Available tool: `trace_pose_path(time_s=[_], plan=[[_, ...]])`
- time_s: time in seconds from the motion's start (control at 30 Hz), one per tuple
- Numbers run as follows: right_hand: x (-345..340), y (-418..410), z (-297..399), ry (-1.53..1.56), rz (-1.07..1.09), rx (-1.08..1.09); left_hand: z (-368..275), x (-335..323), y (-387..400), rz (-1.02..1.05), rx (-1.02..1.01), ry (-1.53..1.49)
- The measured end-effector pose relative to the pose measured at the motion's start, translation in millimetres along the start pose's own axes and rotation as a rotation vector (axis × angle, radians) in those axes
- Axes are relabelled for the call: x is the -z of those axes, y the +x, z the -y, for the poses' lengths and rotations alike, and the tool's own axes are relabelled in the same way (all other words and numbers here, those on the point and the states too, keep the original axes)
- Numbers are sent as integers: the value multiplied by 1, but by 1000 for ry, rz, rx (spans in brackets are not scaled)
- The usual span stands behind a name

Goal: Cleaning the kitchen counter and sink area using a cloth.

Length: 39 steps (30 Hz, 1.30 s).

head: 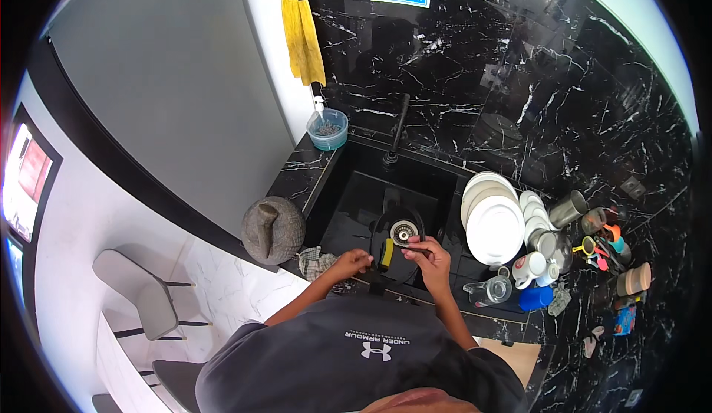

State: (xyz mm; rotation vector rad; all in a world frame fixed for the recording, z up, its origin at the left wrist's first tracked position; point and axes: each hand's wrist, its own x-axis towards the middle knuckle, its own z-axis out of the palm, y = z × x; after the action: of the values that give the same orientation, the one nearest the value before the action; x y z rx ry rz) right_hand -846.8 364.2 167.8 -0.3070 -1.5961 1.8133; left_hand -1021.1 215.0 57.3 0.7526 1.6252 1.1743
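Note:
Over the black sink (347, 221), a thin dark curved rim or loop (424, 221) arcs round the steel drain strainer (404, 233); its exact kind is unclear. My right hand (433, 260) pinches a dark piece at its right side between thumb and fingers. Near the loop's lower left is my left hand (355, 264), fingers bent; whether it grips the loop cannot be told. A yellow sponge (387, 253) stands between my hands, below and left of the strainer. The black faucet (398, 129) rises at the sink's back.
Left of the sink are a stone mortar with pestle (268, 232), a checked cloth (316, 262) and a plastic tub (328, 132). Stacked white plates (495, 229), mugs (528, 270), a glass pitcher (489, 290) and a blue cup (535, 298) crowd the right side.

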Motion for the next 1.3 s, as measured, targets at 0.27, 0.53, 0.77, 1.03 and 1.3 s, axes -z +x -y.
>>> trace_pose_path(time_s=[0.27,0.53,0.77,1.03,1.3], plan=[[-5,1,13,-41,68,101,-13,4,-17,-144,-100,-87],[-17,-1,22,-9,62,78,36,28,-36,-357,9,196],[-16,-12,14,-67,106,95,27,30,-63,-672,-409,922],[-17,-45,28,-164,66,223,72,37,-49,-358,-145,1241],[-48,-104,69,-185,-191,258,62,59,-15,47,-395,1061]])
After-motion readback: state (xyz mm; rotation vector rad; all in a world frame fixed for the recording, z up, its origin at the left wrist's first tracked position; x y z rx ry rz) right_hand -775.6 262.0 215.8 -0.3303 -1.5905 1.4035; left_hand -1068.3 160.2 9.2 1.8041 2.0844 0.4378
